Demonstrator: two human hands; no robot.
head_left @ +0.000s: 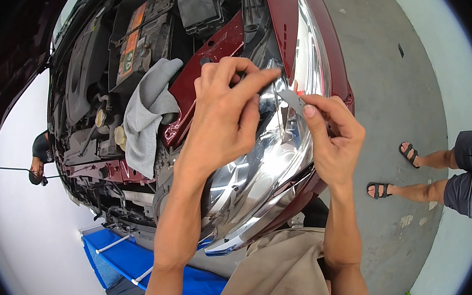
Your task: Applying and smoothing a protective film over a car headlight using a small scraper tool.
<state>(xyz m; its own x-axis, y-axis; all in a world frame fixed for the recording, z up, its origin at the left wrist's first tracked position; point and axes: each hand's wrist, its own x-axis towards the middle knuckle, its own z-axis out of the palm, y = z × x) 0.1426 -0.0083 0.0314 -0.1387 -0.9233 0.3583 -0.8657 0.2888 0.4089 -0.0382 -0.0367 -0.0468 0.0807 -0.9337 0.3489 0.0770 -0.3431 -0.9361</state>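
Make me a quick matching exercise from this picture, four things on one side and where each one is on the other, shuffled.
Things:
1. grey cloth
2. small grey strip
3. blue tarp
4. sandalled feet

Places:
A. on the floor below the car's front
B. pinched in the right hand
C. draped in the engine bay
D. on the concrete at the right

Pairs: 1-C, 2-B, 3-A, 4-D

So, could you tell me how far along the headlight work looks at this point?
Done: the bonnet is up and a grey cloth lies by the battery. In hand: the left hand and right hand pinch a small grey piece over the headlight. Left: the lamp looks seated; I cannot tell more.
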